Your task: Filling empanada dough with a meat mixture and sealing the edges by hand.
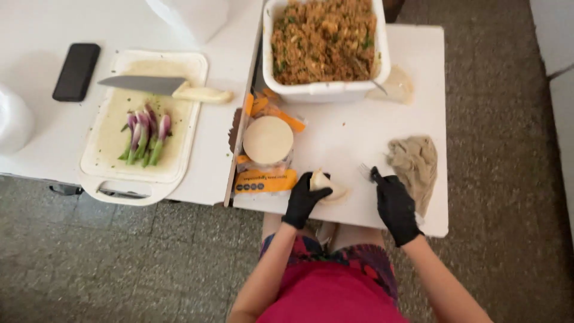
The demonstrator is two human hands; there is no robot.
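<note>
Both hands wear black gloves and work at the near edge of a white worktop [359,137]. The left hand [304,200] is curled around a folded dough parcel [326,184] that lies on the worktop just in front of the person, its fingers pinching the parcel's left end. The right hand [394,206] is closed around the handle of a fork [366,172], whose tines point toward the parcel and lie just beside its right edge. Just left of the parcel is an opened orange packet with a stack of round dough discs [268,139] on it. Beyond them stands a white tub [326,90] full of a brown crumbly filling flecked with green. A crumpled beige cloth [414,161] lies to the right of the fork. On the neighbouring worktop to the left, a cutting board [107,149] carries purple spring onions [145,136] and a large knife [164,88], with a black phone [76,71] beside it.
</note>
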